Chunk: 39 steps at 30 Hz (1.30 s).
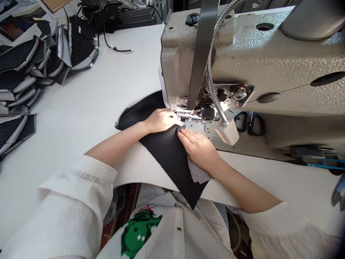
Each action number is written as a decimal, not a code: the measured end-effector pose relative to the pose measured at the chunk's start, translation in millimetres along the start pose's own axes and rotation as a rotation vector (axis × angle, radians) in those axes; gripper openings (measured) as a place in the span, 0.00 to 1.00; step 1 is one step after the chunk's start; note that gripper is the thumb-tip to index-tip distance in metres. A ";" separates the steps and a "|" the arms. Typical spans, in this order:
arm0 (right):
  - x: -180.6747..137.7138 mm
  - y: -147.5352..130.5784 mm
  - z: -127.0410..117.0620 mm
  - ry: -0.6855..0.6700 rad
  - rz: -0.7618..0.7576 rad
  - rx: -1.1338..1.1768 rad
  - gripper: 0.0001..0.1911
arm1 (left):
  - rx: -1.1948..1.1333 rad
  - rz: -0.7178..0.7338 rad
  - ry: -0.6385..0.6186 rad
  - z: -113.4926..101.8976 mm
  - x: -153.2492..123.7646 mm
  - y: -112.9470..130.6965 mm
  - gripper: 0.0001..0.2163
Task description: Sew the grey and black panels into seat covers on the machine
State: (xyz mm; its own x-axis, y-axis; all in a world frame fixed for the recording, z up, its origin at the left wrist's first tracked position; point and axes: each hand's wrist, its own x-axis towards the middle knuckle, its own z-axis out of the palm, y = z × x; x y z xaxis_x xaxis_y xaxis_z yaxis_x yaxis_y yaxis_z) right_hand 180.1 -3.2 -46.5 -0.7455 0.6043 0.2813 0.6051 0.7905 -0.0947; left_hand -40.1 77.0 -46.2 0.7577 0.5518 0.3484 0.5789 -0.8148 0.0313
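A black fabric panel (167,151) with a grey backing lies on the white table under the head of a sewing machine (185,64). Its lower corner hangs over the table's front edge. My left hand (160,120) rests on the panel just left of the needle area, fingers pressed together at the seam edge. My right hand (199,147) is closed on the panel's folded edge right in front of the presser foot, with a grey flap (198,171) of backing showing below it. The needle itself is hidden among the machine parts.
A lamp on a flexible metal neck (226,131) hangs right of the needle. Black-handled scissors (249,123) lie behind it. Stacked black and grey sewn pieces (54,54) fill the far left; a grey crate (140,16) stands at the back. A cable (115,48) lies nearby.
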 end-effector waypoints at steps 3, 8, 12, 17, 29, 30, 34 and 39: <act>4.3 -8.2 0.1 -0.028 0.019 -0.047 0.23 | -0.025 -0.027 0.009 2.9 1.9 -0.7 0.13; 6.8 -15.6 -0.1 -0.037 0.040 -0.089 0.22 | -0.115 -0.018 0.068 6.7 1.4 -2.0 0.12; 9.7 -16.5 1.9 -0.036 0.070 -0.102 0.23 | -0.152 -0.019 0.072 8.5 4.0 -6.1 0.12; 16.6 -12.6 5.0 -0.033 0.097 -0.161 0.23 | -0.232 -0.030 0.089 6.1 14.1 -13.9 0.10; 16.5 -11.7 9.4 0.050 0.097 -0.184 0.23 | -0.224 -0.027 0.084 7.2 14.9 -17.2 0.10; 16.3 -11.6 10.0 0.058 0.096 -0.190 0.23 | -0.216 -0.026 0.089 7.5 14.7 -17.2 0.10; 16.2 -11.3 11.1 0.036 0.107 -0.181 0.23 | -0.197 -0.032 0.082 8.2 13.7 -17.2 0.09; 14.9 -13.6 11.0 0.020 0.132 -0.157 0.25 | -0.158 -0.022 0.089 9.0 12.4 -17.0 0.09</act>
State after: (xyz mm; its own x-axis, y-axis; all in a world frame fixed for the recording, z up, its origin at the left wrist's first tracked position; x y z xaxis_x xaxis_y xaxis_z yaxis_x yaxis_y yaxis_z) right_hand 157.7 -3.8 -51.5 -0.6516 0.6985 0.2957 0.7349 0.6780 0.0178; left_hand -37.8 99.3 -50.9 0.7116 0.5577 0.4273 0.5354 -0.8243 0.1843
